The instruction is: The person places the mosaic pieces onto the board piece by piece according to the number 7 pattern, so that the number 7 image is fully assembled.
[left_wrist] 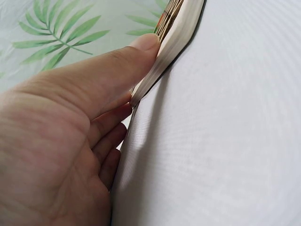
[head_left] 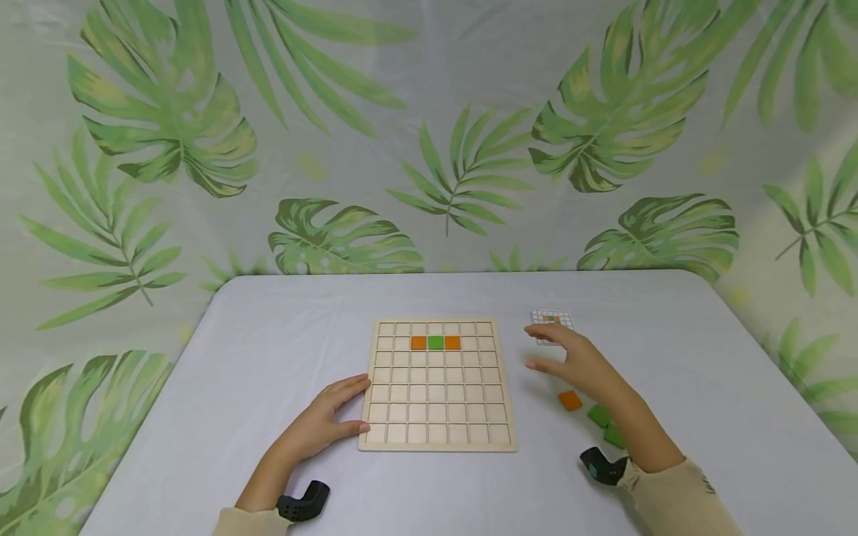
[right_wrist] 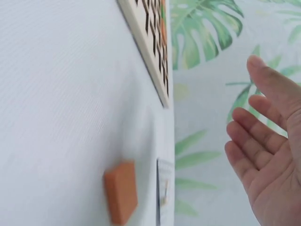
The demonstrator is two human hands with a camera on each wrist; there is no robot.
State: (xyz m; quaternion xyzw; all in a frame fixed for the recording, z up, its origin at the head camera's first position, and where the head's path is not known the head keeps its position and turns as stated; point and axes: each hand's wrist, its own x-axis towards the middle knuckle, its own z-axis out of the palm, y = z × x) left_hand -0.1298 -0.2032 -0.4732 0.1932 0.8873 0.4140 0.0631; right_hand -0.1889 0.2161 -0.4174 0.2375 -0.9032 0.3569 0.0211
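Observation:
A square wooden grid board (head_left: 436,450) lies on the white table. Near its far edge, a green tile (head_left: 436,342) sits in a cell between two orange tiles (head_left: 418,342). My left hand (head_left: 326,419) touches the board's left edge with thumb and fingertips; the left wrist view shows the thumb (left_wrist: 117,66) on the rim. To the right of the board, my right hand (head_left: 582,362) hovers above the table with fingers apart and nothing between them. Beneath it lie a loose orange tile (head_left: 570,400) and green tiles (head_left: 599,416), partly hidden by the forearm.
A small printed card (head_left: 551,316) with a grid pattern lies at the back right, partly covered by my right hand. Black wrist devices (head_left: 304,502) are worn on both arms. Behind the table hangs a leaf-patterned cloth (head_left: 469,246).

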